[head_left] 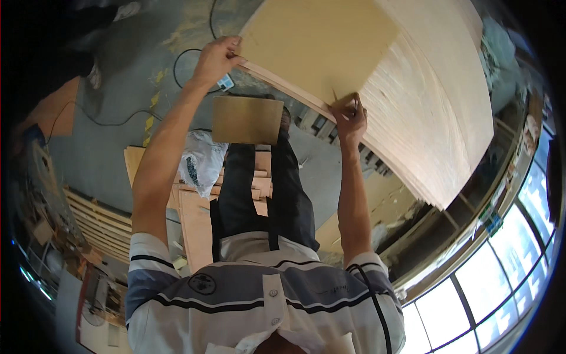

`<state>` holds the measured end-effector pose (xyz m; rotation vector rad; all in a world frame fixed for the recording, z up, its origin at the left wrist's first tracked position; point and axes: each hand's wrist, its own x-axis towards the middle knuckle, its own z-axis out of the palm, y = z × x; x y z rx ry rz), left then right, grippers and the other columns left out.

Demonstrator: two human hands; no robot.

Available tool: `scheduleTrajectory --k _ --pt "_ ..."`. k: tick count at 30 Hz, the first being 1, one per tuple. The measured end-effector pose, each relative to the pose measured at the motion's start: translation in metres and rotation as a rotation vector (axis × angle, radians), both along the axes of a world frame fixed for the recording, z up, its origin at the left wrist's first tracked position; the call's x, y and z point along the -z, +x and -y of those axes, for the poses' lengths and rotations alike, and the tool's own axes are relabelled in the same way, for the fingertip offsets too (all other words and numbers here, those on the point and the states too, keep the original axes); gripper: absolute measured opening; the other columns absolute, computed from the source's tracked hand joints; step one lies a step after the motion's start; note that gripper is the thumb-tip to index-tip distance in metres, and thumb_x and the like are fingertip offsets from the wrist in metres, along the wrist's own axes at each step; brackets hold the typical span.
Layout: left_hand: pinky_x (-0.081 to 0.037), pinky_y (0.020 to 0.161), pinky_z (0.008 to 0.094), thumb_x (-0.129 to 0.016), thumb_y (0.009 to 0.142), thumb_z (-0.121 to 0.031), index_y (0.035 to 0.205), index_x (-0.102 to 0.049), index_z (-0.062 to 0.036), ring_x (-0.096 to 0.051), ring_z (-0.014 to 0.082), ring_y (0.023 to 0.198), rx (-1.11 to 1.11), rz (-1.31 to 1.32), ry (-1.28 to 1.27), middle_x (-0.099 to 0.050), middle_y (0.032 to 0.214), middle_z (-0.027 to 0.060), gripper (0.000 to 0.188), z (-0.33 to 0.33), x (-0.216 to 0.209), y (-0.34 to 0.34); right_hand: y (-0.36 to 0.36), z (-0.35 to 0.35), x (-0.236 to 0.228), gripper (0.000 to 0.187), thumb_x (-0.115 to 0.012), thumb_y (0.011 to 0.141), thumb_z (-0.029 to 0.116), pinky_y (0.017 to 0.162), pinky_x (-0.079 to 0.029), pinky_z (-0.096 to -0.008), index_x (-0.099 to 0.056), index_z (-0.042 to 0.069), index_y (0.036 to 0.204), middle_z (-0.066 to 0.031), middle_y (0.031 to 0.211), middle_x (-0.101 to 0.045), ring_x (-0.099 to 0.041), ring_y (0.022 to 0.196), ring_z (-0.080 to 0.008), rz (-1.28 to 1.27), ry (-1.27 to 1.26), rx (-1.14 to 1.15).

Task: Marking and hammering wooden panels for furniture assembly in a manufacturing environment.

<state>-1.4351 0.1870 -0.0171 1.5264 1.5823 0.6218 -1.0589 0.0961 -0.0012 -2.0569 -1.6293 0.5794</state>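
Note:
A flat, square tan board (pixel 321 44) lies on a stack of pale plywood sheets (pixel 421 100). My left hand (pixel 217 62) is closed on its left corner, thumb and fingers pinching the edge. At the near right corner of the same board, my right hand (pixel 352 118) has its fingers drawn together on the edge. Those fingertips are in dark shade, so their exact hold is hard to see. A smaller brown rectangular panel (pixel 247 120) is in front of my legs, touched by neither hand.
A white plastic bag (pixel 203 162) and plywood pieces (pixel 194 221) are by my legs. Black cable (pixel 121 123) runs over the grey floor, near a blue-and-white object (pixel 225 82). Wooden slats (pixel 97 218) stand at left, windows (pixel 489 271) at right. Another person's shoe (pixel 94 75) shows at upper left.

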Motion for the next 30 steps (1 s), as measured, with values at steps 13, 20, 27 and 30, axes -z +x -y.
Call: scheduleTrajectory --k 13,20,27,30 --pt "-0.053 0.080 0.0381 -0.075 0.078 -0.010 0.117 -0.064 -0.0011 -0.068 0.0305 0.090 0.087 -0.321 -0.044 -0.067 0.102 0.0174 0.042 -0.006 -0.017 0.012 -0.003 0.006 -0.001 0.068 -0.089 0.064 0.026 0.076 -0.053 -0.0406 -0.063 0.004 0.123 -0.0152 0.095 -0.065 -0.065 0.087 -0.0307 -0.026 -0.023 0.130" --pt "-0.051 0.081 0.0435 -0.071 0.080 -0.008 0.117 -0.063 -0.0010 -0.064 0.0366 0.091 0.096 -0.398 0.060 -0.063 0.102 0.0182 0.038 0.001 -0.016 0.019 0.004 0.010 0.001 0.070 -0.089 0.066 0.026 0.071 -0.054 -0.0381 -0.061 0.002 0.126 -0.0138 0.091 -0.062 -0.065 0.080 -0.0272 0.001 0.058 0.029" --pt "-0.051 0.082 0.0440 -0.071 0.081 -0.008 0.115 -0.062 0.0012 -0.064 0.0367 0.093 0.123 -0.355 0.027 -0.063 0.104 0.0195 0.037 -0.004 -0.012 0.015 0.008 0.008 0.006 0.066 -0.086 0.068 0.026 0.074 -0.055 -0.0409 -0.060 0.005 0.125 -0.0164 0.095 -0.064 -0.066 0.087 -0.0330 -0.062 0.019 0.025" --pt "-0.051 0.083 0.0441 -0.071 0.081 -0.012 0.114 -0.062 0.0019 -0.064 0.0374 0.094 0.154 -0.384 0.025 -0.063 0.107 0.0202 0.036 -0.009 -0.016 0.017 0.014 0.004 -0.003 0.064 -0.084 0.071 0.025 0.073 -0.055 -0.0407 -0.059 0.006 0.126 -0.0169 0.096 -0.064 -0.066 0.088 -0.0327 -0.046 0.009 0.021"
